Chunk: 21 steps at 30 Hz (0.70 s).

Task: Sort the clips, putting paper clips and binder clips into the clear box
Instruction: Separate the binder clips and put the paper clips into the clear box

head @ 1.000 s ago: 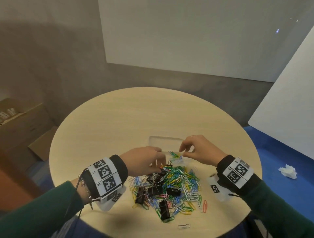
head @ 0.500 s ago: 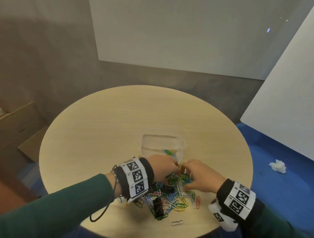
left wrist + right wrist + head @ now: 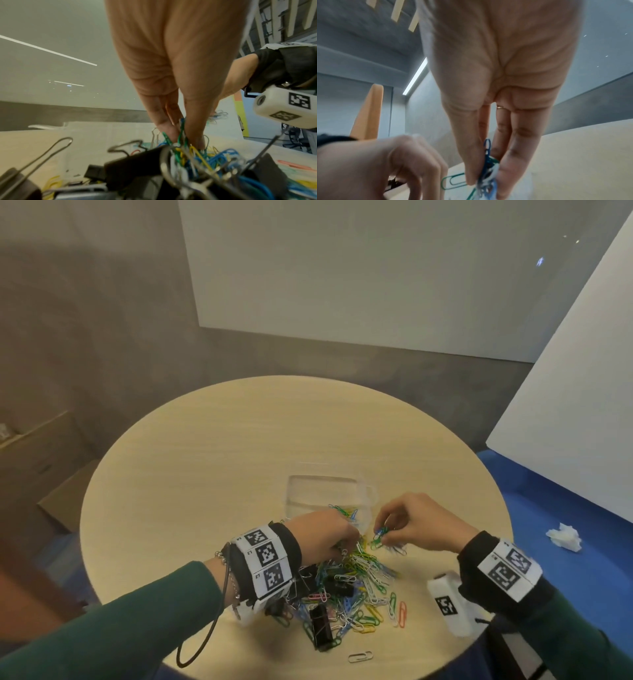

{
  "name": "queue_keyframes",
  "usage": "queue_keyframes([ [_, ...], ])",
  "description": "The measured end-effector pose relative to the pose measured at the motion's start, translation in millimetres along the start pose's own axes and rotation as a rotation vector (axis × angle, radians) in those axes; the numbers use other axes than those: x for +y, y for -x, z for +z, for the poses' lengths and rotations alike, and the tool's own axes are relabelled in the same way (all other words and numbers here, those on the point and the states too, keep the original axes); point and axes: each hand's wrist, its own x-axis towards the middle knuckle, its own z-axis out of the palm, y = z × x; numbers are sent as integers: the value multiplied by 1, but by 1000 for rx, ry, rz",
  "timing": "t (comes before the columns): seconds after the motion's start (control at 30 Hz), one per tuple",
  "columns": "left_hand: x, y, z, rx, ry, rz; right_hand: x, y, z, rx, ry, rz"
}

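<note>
A pile of coloured paper clips (image 3: pixel 359 580) mixed with black binder clips (image 3: pixel 320 628) lies on the round table near its front edge. Behind it stands the clear box (image 3: pixel 325 494), with a few paper clips (image 3: pixel 344 511) in its near end. My right hand (image 3: pixel 383 534) pinches a small bunch of blue, green and white paper clips (image 3: pixel 488 170) just above the pile, beside the box's near right corner. My left hand (image 3: pixel 346 542) is down in the pile, thumb and fingers pinching several paper clips (image 3: pixel 181 134).
The round wooden table (image 3: pixel 205 474) has bare surface behind and to the left of the box. One silver paper clip (image 3: pixel 360 656) lies alone by the front edge. A crumpled tissue (image 3: pixel 564 536) lies on the blue floor, right. Cardboard boxes (image 3: pixel 30 460) stand left of the table.
Both hands dropped from the box into the pile half a second ago. The right hand has since lifted with a bunch of paper clips; the left hand stays in the pile.
</note>
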Motion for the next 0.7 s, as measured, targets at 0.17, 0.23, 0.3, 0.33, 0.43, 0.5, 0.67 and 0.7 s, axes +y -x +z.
queue_keyframes([
  [0.17, -5, 3, -6, 60, 78, -13, -15, -26, -13, 225, -49, -82],
  [0.23, -7, 5, -14, 88, 117, -14, -20, -41, -8, 263, -56, -103],
  [0.3, -11, 9, -24, 125, 153, -21, -23, -53, 0, 203, -64, -122],
  [0.33, -14, 11, -30, 147, 166, -29, -23, -57, 3, 160, -68, -133],
  [0.43, -25, 15, -47, 209, 193, -65, -19, -61, 5, 82, -70, -147],
  [0.5, -34, 15, -58, 235, 159, -91, -16, -57, 2, 91, -27, -151],
  [0.67, -53, 0, -60, 240, 101, -181, -14, -27, -3, 241, 125, -181],
  [0.7, -55, -2, -58, 211, 104, -190, -14, -21, -1, 229, 140, -178],
])
